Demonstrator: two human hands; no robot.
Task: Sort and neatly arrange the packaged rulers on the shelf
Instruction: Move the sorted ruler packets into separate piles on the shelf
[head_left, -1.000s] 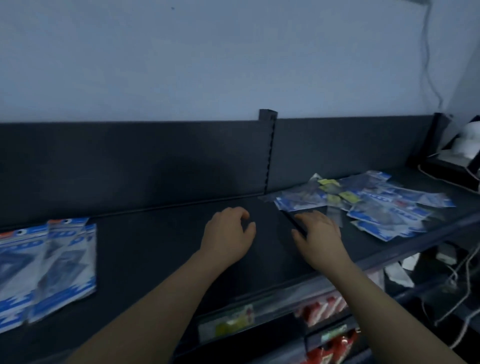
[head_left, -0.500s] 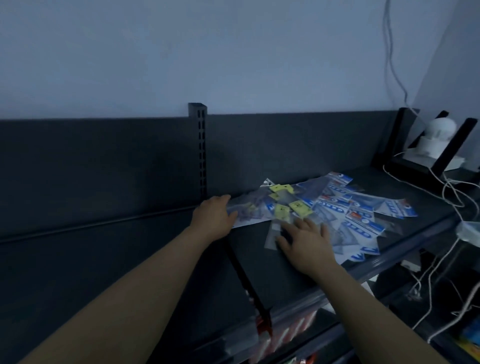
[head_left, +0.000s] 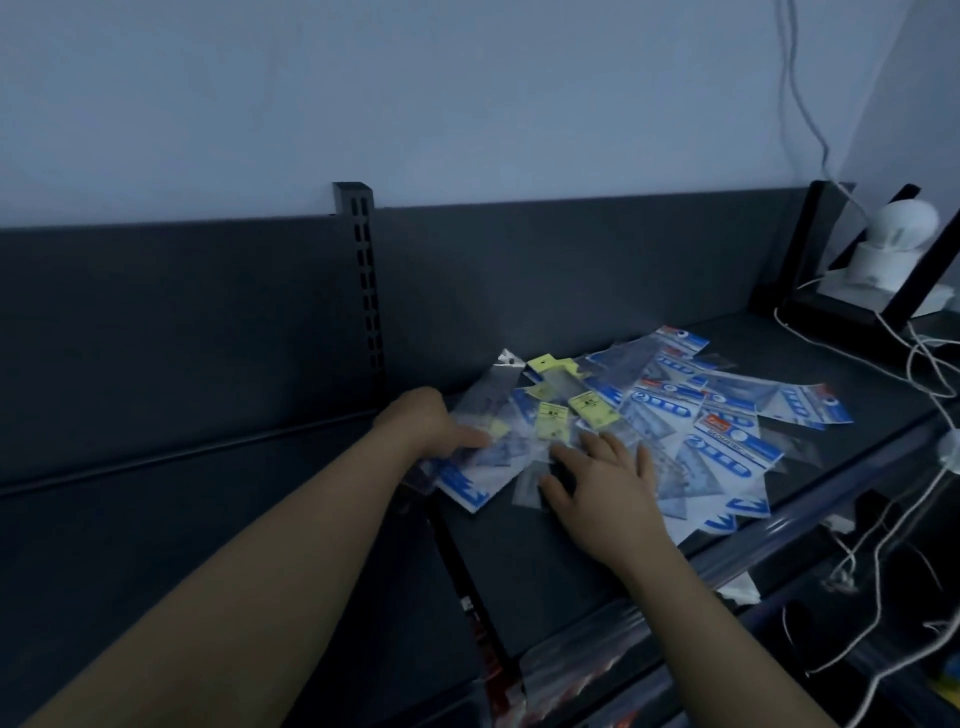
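The packaged rulers (head_left: 670, 415) were heaped loosely on the right part of the dark shelf (head_left: 545, 551). The left hand (head_left: 434, 428) and the right hand (head_left: 605, 475) were laid open on the heap's near edge, with nothing gripped. The packets were judged light, flat and slippery, best pinched at an edge. A pale wall (head_left: 467, 104) and white cables (head_left: 924, 364) were seen behind
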